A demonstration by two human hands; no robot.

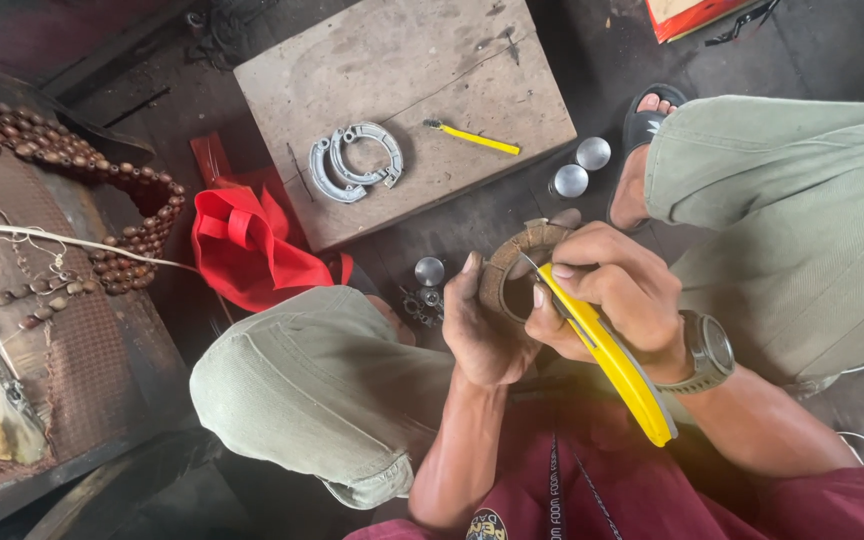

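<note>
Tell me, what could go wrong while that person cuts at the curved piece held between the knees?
1. The blade of the yellow utility knife in the right hand works right beside the left hand gripping the curved brake shoe; a slip might cut those fingers.
2. The work is held in the air above the lap, so a slipped blade could reach a leg.
</note>
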